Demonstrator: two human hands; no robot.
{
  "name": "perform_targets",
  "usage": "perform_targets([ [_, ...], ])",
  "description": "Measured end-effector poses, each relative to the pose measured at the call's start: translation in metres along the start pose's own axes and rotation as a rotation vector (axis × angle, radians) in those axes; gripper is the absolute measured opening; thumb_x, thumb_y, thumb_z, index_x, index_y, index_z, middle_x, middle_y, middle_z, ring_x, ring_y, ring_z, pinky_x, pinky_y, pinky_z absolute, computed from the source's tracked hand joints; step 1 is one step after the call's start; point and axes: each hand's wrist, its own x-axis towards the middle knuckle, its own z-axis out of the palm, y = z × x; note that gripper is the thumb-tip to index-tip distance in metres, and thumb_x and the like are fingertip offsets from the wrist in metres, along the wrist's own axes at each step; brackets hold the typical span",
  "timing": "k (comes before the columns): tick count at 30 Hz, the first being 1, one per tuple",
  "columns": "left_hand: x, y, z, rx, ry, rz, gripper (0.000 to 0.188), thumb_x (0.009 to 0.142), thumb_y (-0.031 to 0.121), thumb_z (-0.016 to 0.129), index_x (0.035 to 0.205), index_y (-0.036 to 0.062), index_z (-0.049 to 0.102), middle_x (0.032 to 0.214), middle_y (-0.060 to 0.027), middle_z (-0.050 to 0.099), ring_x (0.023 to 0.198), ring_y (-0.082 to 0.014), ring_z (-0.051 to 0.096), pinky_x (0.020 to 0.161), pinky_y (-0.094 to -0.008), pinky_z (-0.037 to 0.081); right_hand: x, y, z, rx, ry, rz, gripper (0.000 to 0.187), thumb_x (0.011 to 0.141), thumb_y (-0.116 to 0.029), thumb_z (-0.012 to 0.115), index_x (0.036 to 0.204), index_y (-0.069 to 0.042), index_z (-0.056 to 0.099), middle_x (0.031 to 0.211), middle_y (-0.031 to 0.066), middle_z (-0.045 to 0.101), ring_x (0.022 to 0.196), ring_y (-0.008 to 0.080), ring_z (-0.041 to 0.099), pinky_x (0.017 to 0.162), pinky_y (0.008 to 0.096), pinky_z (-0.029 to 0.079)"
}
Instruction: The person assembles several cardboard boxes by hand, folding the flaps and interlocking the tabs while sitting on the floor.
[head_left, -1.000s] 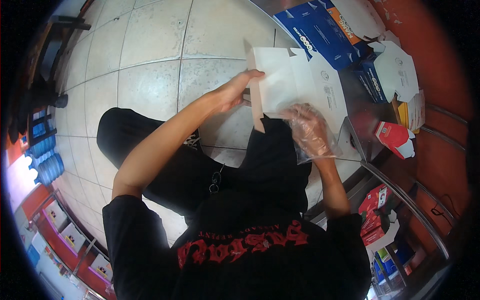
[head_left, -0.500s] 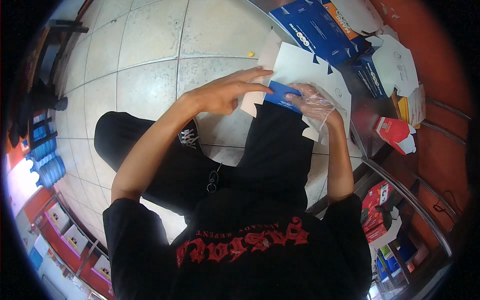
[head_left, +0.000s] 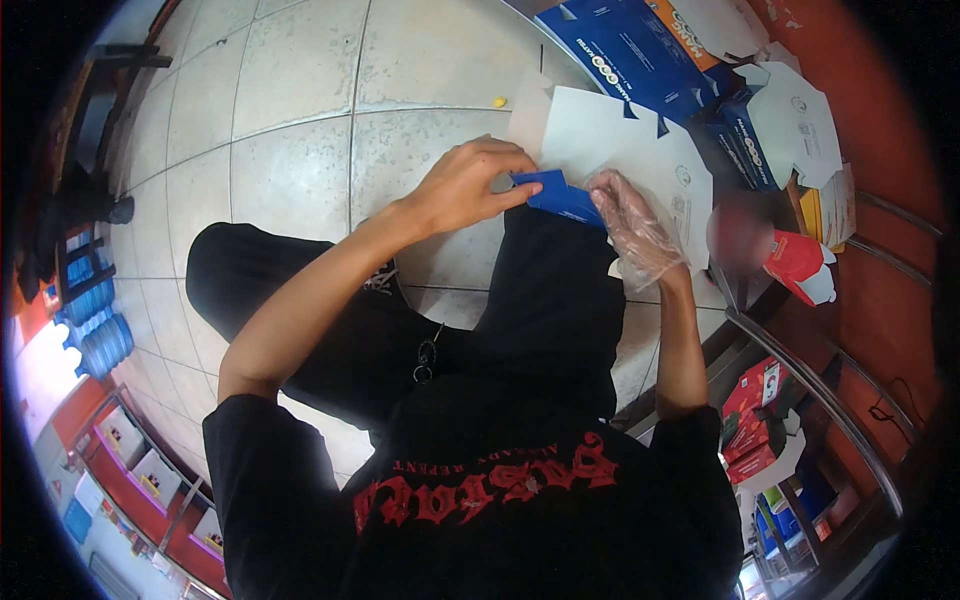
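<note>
An unfolded food carton (head_left: 610, 135), white inside, leans over my right thigh, with a blue panel (head_left: 568, 200) folded up at its near edge. My left hand (head_left: 468, 183) is closed on the panel's left end, thumb in front and fingers behind. On my right hand (head_left: 640, 232) is a clear plastic glove; its fingers are bent and gripping the carton at the right end of the blue panel. Part of the carton's right edge is hidden behind that hand.
Blue flat cartons (head_left: 630, 55) lie on the table at the upper right, beside more white carton pieces (head_left: 795, 125). A red box (head_left: 800, 265) sits near a metal rail (head_left: 815, 400) on the right. Pale floor tiles (head_left: 290, 100) spread out on the left.
My left hand has gone from outstretched fingers to a grip on the blue panel's left end. That panel now stands more bent up. My right hand has shifted toward its right end.
</note>
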Motion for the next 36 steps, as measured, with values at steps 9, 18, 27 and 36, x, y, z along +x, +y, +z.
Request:
perform_targets([
  [9,-0.003,0.008,0.015,-0.147,0.217,-0.050,0.024,0.085,0.014,0.077,0.106,0.0034,0.077,0.103,-0.0106,0.073,0.089,-0.0279,0.071,0.082,-0.0354,0.056,0.001,-0.007,0.014,-0.112,0.115,-0.093,0.022,0.104,-0.026,0.051,0.106,-0.004,0.057,0.094,0.0223,0.061,0.082,0.0416,0.055,0.080,0.0449,0.047],
  [18,0.001,-0.004,0.005,-0.077,0.065,0.065,0.023,0.087,0.015,0.075,0.107,0.0061,0.078,0.107,-0.0102,0.074,0.090,-0.0281,0.072,0.083,-0.0358,0.056,0.001,-0.017,0.026,-0.203,0.094,-0.123,0.009,0.100,-0.007,0.054,0.109,-0.005,0.052,0.094,0.0223,0.061,0.092,0.0444,0.059,0.082,0.0510,0.045],
  [27,0.006,-0.002,0.007,0.024,-0.052,0.133,0.021,0.091,0.021,0.071,0.106,0.0079,0.078,0.101,-0.0114,0.076,0.093,-0.0285,0.071,0.096,-0.0415,0.052,0.002,-0.009,0.027,-0.139,0.141,-0.173,0.014,0.094,0.002,0.054,0.106,-0.005,0.050,0.089,0.0185,0.058,0.088,0.0407,0.058,0.080,0.0483,0.045],
  [36,0.001,-0.004,0.020,0.171,-0.037,0.270,0.022,0.093,0.021,0.067,0.107,0.0054,0.075,0.098,-0.0102,0.072,0.101,-0.0320,0.065,0.097,-0.0437,0.048,0.006,-0.019,0.045,-0.229,0.217,-0.205,0.009,0.094,0.000,0.057,0.100,-0.003,0.052,0.083,0.0167,0.059,0.081,0.0315,0.062,0.076,0.0421,0.047],
])
